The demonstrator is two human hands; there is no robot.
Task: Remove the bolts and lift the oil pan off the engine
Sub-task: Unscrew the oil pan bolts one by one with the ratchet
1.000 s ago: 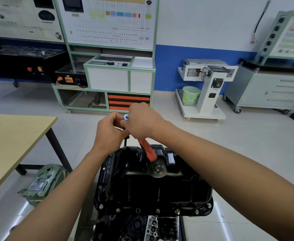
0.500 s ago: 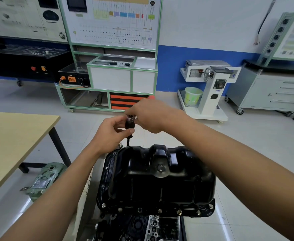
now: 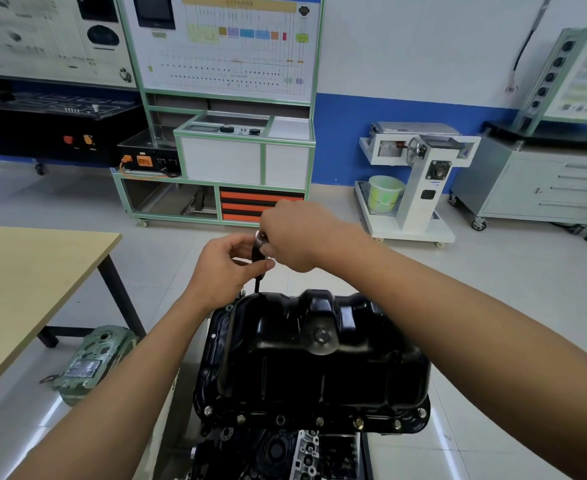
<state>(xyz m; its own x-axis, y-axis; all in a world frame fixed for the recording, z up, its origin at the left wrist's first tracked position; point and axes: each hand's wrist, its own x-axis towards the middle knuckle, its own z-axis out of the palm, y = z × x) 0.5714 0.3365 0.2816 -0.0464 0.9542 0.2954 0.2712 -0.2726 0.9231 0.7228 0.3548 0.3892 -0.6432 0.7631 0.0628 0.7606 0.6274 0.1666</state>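
One glossy black steel oil pan (image 3: pixel 320 368) sits atop the engine (image 3: pixel 306 455), with about seven bolts (image 3: pixel 358 423) along its near flange. At its far rim, the left hand (image 3: pixel 228 268) pinches one dark upright socket tool (image 3: pixel 258 251), and the right hand (image 3: pixel 295 237) curls over its top.

Two bare arms are showing from the bottom corners of the view. The left forearm (image 3: pixel 119 393) and the right forearm (image 3: pixel 458 323) are appearing uncovered right to the picture's edge. The left hand (image 3: pixel 222 268) and the right hand (image 3: pixel 299 237) are likewise showing bare, with plain fingers and knuckles.
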